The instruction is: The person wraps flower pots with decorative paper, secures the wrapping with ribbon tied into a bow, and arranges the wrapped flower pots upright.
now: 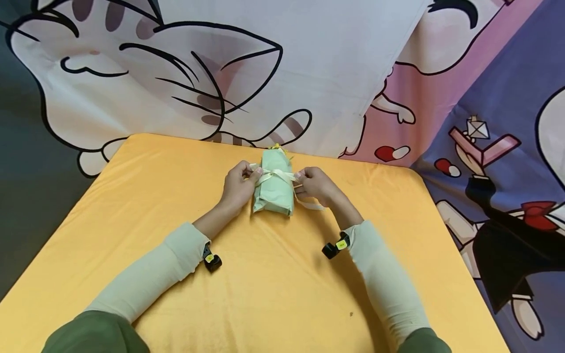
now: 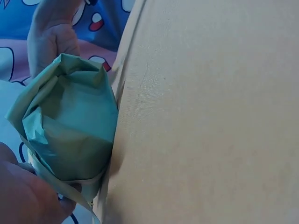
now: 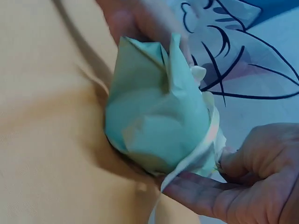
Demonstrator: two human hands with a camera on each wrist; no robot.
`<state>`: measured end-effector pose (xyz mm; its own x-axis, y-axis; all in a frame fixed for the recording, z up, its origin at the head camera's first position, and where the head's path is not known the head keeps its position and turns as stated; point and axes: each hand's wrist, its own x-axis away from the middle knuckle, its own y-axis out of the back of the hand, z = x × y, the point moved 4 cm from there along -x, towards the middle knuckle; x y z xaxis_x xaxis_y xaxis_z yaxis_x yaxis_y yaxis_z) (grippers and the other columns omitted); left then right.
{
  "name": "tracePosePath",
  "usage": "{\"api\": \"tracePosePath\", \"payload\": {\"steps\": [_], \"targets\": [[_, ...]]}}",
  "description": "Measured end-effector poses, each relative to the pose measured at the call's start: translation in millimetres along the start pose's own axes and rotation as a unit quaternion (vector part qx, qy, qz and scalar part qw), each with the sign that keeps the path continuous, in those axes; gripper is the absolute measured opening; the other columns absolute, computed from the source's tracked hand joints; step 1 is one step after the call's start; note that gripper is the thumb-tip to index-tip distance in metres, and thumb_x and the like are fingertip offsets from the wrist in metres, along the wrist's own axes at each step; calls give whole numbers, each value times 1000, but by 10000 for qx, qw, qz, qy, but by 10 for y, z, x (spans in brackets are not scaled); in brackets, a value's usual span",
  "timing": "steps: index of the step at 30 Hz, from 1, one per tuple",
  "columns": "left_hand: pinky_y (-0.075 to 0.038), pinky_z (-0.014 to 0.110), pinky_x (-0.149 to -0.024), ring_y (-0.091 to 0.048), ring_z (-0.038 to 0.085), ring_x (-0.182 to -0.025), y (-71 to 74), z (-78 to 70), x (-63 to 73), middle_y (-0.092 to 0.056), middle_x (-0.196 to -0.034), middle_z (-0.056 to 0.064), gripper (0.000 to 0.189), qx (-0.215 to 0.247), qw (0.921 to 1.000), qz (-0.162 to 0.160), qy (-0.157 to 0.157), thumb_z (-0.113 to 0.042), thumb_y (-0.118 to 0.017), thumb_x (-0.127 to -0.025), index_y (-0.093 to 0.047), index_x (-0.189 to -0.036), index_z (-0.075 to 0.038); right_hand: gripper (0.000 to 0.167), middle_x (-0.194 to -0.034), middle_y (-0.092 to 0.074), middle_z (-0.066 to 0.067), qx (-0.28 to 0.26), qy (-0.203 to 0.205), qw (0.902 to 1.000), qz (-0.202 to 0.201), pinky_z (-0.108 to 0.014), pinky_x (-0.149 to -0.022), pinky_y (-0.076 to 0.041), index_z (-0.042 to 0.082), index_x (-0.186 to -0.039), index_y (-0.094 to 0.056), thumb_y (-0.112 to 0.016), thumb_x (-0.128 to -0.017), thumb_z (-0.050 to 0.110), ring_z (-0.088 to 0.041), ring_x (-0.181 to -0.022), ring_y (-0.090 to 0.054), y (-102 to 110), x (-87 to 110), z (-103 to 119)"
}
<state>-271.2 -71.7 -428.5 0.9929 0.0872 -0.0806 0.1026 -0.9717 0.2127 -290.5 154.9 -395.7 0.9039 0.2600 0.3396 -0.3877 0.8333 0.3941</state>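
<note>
A small bouquet wrapped in pale green paper (image 1: 274,197) lies on the yellow-covered table, with bits of yellow flower (image 1: 276,146) showing at its far end. Around its middle runs a cream ribbon (image 1: 277,173) tied in a bow. My left hand (image 1: 237,186) pinches the ribbon on the bouquet's left side. On the opposite side, my right hand (image 1: 317,186) pinches the ribbon between thumb and finger, its other fingers beside the paper. One loose ribbon tail hangs below the right hand. The folded paper end (image 3: 154,112) faces the right wrist camera.
The yellow cloth (image 1: 265,284) covers the whole table. Behind it hangs a white curtain with a cartoon cat (image 1: 176,73), and a blue and pink printed cloth (image 1: 485,147) borders the right side. Dark floor (image 1: 35,220) shows past the left edge.
</note>
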Motion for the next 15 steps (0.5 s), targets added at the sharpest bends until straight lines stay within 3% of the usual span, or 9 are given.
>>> {"api": "tracePosePath", "payload": {"steps": [4, 9, 12, 15], "targets": [[-40, 22, -68, -47, 12, -78, -5, 36, -5, -49, -81, -4, 29, 430, 9988, -45, 218, -26, -70, -115, -55, -95, -10, 40, -152, -58, -36, -574, -178, 9978, -264, -55, -120, -57, -15, -146, -52, -40, -124, 17, -52, -143, -66, -42, -12, -45], [-41, 19, -66, -47, 7, -74, -19, 64, 4, -54, -80, -8, 26, 891, 9956, 47, 295, -22, -71, -113, -59, -93, -11, 41, -149, -64, -35, -784, -216, 9951, -560, -51, -117, -60, -14, -145, -57, -45, -123, 19, -48, -140, -69, -43, -3, -120], [-45, 17, -69, -52, 5, -78, -2, 61, -14, -60, -84, -10, 23, 1036, 9942, 166, 237, -21, -74, -112, -64, -94, -11, 42, -154, -62, -33, -820, -189, 9958, -356, -53, -118, -59, -12, -149, -55, -44, -124, 20, -47, -142, -68, -27, 11, -159], [-50, 21, -80, -58, 11, -90, 31, 38, -43, -64, -96, -3, 21, 992, 9941, 378, 226, -25, -77, -110, -67, -104, -8, 46, -158, -58, -26, -809, -216, 9965, 60, -52, -114, -60, -7, -155, -49, -41, -125, 28, -44, -138, -68, -28, 29, -161]]}}
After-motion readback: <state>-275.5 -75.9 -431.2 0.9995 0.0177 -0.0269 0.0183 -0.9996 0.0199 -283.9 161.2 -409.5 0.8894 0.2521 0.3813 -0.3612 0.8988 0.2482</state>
